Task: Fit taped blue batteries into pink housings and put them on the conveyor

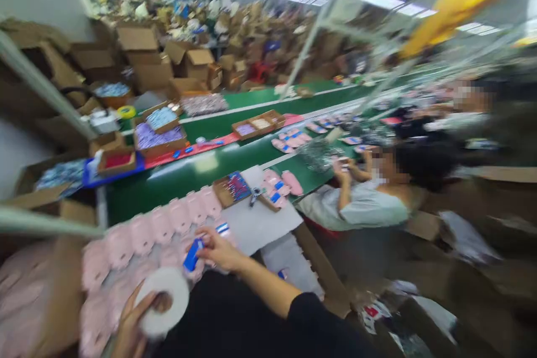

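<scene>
My left hand (132,319) is at the bottom of the head view, its fingers wrapped round a white roll of tape or labels (163,299). My right hand (220,249) reaches in from the right and pinches a small blue item (193,255) over a row of pink cases (168,224) laid on the table. Another small blue-and-white piece (223,228) lies just beyond my right hand. The picture is smeared by motion.
A green conveyor belt (235,156) runs away to the right with pink pieces and cardboard trays (258,125) on it. A person in a light shirt (361,207) sits at the belt to my right. Cardboard boxes (146,61) pile up behind.
</scene>
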A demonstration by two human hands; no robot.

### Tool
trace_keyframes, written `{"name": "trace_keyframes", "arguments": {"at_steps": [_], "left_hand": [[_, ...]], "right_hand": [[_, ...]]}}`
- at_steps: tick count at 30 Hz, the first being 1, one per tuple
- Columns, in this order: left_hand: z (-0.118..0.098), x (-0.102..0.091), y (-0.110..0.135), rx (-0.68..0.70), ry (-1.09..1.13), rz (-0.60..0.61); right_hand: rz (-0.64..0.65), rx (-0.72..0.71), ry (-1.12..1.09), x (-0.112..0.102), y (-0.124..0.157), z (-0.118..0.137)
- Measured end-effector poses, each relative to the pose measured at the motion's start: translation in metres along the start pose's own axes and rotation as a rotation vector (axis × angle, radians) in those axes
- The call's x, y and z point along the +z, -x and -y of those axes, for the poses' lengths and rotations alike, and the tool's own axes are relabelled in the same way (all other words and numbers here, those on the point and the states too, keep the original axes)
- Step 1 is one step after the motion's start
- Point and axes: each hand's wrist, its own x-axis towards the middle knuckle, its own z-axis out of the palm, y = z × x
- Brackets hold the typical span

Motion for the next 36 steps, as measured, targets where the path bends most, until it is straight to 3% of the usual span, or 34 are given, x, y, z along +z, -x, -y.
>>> {"name": "trace_keyframes", "arguments": {"at_steps": [3,5,13,20,24,29,36], "left_hand": [[0.008,-0.009,0.008,0.088,-0.081,0.177],[0.005,-0.009,0.009,0.096,-0.139,0.226],[0.003,-0.004,0.010,0.113,-0.211,0.278],[0.008,-0.008,0.003,0.106,-0.528,0.263],[0.003,-0.012,0.003,0.151,-0.574,0.309],[0.002,-0.014,0.009,0.246,-0.658,0.284],[0.004,-0.015,0.008,0.265,-0.735,0.283]], "right_hand": [[0.015,-0.067,0.127,0.000,0.005,0.021],[0.044,-0.086,0.246,-0.001,0.009,0.032],[0.196,-0.253,0.894,0.013,0.027,0.047],[0.254,-0.410,0.895,0.023,0.023,0.043],[0.172,-0.431,0.817,0.026,0.022,0.046],[0.356,-0.463,0.971,0.029,0.019,0.040],[0.484,-0.473,1.125,0.036,0.016,0.034]]}}
